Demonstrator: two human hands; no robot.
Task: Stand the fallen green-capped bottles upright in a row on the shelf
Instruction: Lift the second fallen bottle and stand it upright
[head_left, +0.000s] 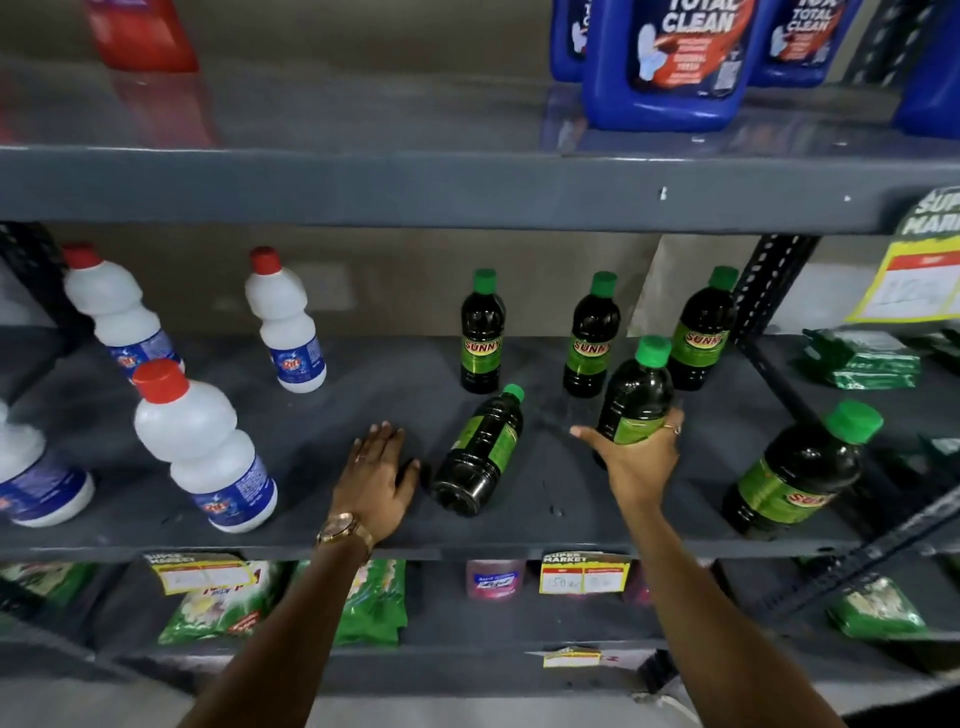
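Note:
Three dark green-capped bottles stand upright at the back of the grey shelf (363, 374): one at the left (482, 332), one in the middle (592, 338), one at the right (702, 332). A fourth bottle (480, 452) lies on its side, cap pointing to the back. My left hand (376, 478) rests flat on the shelf just left of its base, fingers apart, holding nothing. My right hand (641, 462) grips a fifth bottle (636, 395) around its lower body, lifted and nearly upright. Another green-capped bottle (800, 473) stands at the front right.
White bottles with red caps (202, 447) stand on the left half of the shelf. Blue jugs (670, 62) sit on the shelf above. A perforated upright post (769, 291) bounds the bay on the right. Green packets (862, 358) lie beyond it and on the shelf below.

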